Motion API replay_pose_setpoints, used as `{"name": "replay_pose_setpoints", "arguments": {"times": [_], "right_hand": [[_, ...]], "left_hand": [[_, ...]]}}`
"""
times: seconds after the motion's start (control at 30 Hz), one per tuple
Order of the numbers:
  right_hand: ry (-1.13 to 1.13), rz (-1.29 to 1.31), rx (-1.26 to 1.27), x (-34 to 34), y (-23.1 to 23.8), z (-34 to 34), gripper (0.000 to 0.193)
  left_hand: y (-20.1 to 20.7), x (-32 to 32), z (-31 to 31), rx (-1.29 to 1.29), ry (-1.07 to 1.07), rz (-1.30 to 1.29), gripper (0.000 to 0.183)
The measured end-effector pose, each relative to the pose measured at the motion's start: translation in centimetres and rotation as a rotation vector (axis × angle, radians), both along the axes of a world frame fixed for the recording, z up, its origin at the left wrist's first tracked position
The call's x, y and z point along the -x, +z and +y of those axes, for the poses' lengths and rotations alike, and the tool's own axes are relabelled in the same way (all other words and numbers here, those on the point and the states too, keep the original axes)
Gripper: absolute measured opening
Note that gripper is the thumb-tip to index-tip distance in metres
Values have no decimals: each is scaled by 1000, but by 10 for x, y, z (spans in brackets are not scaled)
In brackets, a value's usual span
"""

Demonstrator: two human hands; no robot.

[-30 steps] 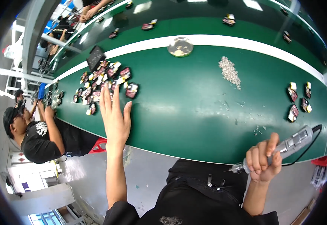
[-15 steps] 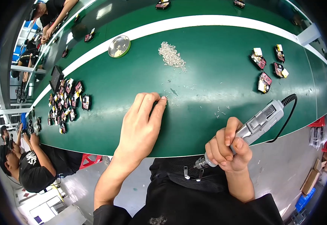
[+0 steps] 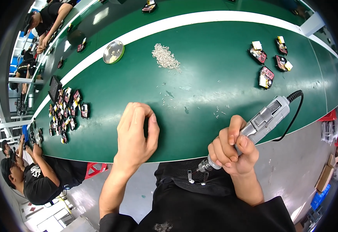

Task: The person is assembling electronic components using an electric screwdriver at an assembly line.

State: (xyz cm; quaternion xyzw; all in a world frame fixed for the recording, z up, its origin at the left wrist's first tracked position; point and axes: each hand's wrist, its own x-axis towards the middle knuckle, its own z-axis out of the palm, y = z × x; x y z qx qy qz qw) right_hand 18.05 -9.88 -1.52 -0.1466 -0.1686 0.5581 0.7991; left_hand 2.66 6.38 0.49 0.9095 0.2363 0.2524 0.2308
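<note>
Bare left hand (image 3: 135, 135): is hovering above or resting on the smooth green table (image 3: 190, 133), fingers curling toward the thumb with a narrow gap; whether the tips are pinching anything, I cannot tell.
Bare right hand (image 3: 233, 150): is wrapping its fingers around a grey, long-bodied electric screwdriver (image 3: 265, 118) at the near edge.
Screwdriver axis: is running from far right, where a black cable (image 3: 293, 96) is leaving, to near left, its bit pointing away from the pieces.
Heap of small, silvery, rod-shaped pieces (image 3: 165, 57): is lying on the far side of the left hand, slightly right; that hand is sitting nearer to it.
Loose silvery pieces (image 3: 223, 113): are scattering between the heap and the right hand.
Black-edged, red-and-white units: are clustering far left (image 3: 64, 110), with four standing apart far right (image 3: 267, 77).
</note>
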Motion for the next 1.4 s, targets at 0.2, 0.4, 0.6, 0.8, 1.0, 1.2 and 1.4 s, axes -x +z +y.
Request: {"name": "replay_pose_setpoints", "arguments": {"times": [0.2,0.4,0.6,0.8,1.0,1.2,1.4], "right_hand": [[-61,-3,-88,-7,14,10,14],[-213,15,-195,-4,50,21,20],[-276,28,-179,5,54,26,19],[-294,14,-164,5,52,28,19],[-267,0,-162,5,50,30,20],[-263,-88,-165,3,50,24,20],[-246,-171,-134,-4,43,25,21]], "left_hand": [[-3,20,-56,535,20,-265,9],[6,22,-80,1214,-19,-661,6],[-1,27,-83,1390,-111,-733,11],[-2,26,-81,1388,-118,-725,15],[-3,23,-80,1387,-140,-720,16],[-3,19,-82,1118,-62,-654,6],[-10,9,-75,564,-11,-433,7]]}}
